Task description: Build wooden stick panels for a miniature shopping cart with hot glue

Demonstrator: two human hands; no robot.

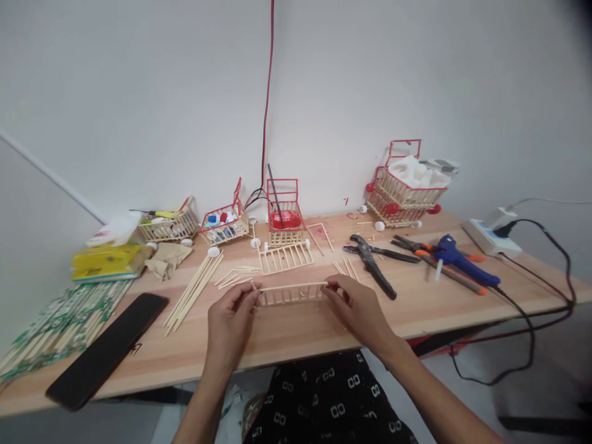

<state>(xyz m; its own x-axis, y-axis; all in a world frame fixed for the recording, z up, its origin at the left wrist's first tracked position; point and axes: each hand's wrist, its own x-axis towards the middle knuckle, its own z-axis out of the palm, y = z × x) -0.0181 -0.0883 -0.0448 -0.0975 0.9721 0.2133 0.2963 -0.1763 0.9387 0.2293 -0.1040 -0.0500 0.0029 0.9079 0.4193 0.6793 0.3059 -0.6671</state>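
Between my two hands is a small ladder-like frame of pale wooden sticks (pixel 292 294), with two long rails and several short crosspieces. My left hand (pixel 235 314) pinches its left end, and my right hand (pixel 350 305) pinches the right end. Just beyond it lies a second stick frame (pixel 285 258) of similar make. Short cut sticks (pixel 235 275) are scattered past my left hand, with a bundle of long sticks (pixel 193 293) further left. Near my right hand are a few short sticks (pixel 346 267) and a black-handled cutter (pixel 374 266).
Along the wall stand small stick carts, one holding a red container (pixel 284 219), another holding white tissue (pixel 419 172). Pliers (pixel 444 265), a blue glue gun (pixel 465 262) and a power strip (pixel 485 237) lie right. A black phone-like slab (pixel 108 348) and wrapped sticks (pixel 60 327) lie left.
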